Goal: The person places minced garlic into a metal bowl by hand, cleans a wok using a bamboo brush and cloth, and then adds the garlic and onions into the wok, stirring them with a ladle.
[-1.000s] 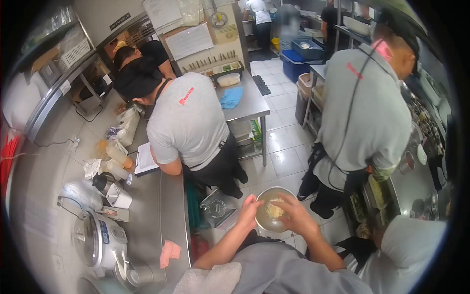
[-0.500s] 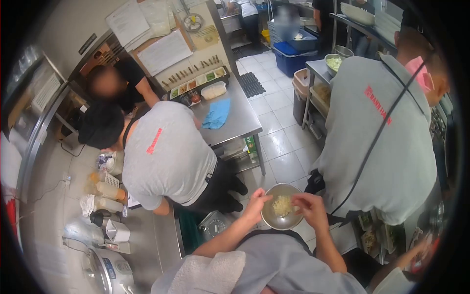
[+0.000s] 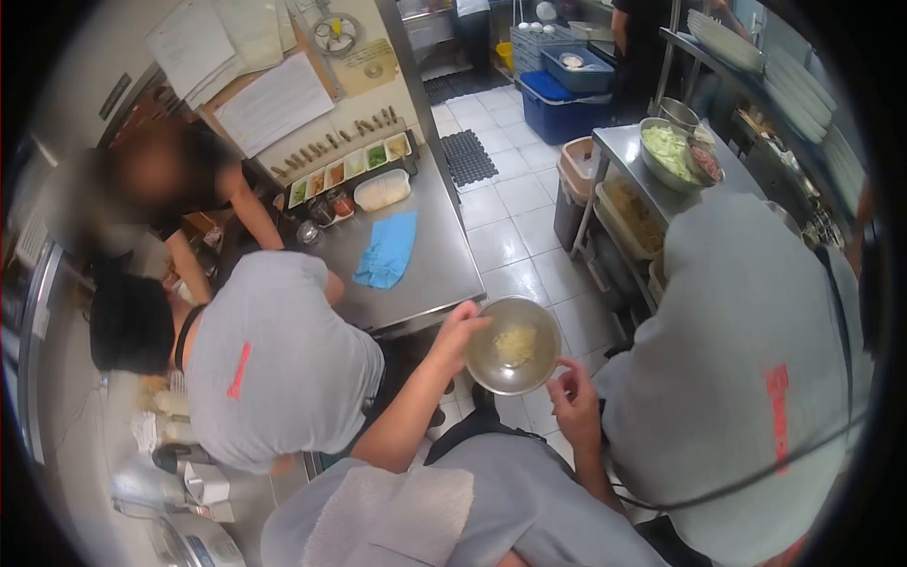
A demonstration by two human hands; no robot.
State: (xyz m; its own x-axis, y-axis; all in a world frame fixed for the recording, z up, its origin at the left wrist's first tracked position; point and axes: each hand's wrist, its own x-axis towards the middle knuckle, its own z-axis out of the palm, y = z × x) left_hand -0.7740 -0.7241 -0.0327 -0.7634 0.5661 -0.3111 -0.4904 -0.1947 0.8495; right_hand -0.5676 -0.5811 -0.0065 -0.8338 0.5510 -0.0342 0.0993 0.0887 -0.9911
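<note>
A round metal bowl (image 3: 491, 370) with pale chopped food (image 3: 515, 346) at its bottom is held up in front of my body. My left hand (image 3: 460, 338) grips its left rim, the thumb and fingers on either side of the edge. At the lower right side, my right hand (image 3: 573, 397) has its bent fingers pressed against the bowl's outer wall. Both hands are clear of the food.
Co-workers in grey shirts stand close at left (image 3: 283, 359) and right (image 3: 732, 378). A steel counter (image 3: 425, 255) ahead holds a blue cloth (image 3: 387, 249) and small food tubs. At right, a shelf unit (image 3: 614, 142) bears a bowl of greens (image 3: 666, 156). Bins stand beyond.
The view has moved forward, past the co-workers. My right hand, earlier over the bowl's opening, is now at its outer right side. The bowl sits higher in view.
</note>
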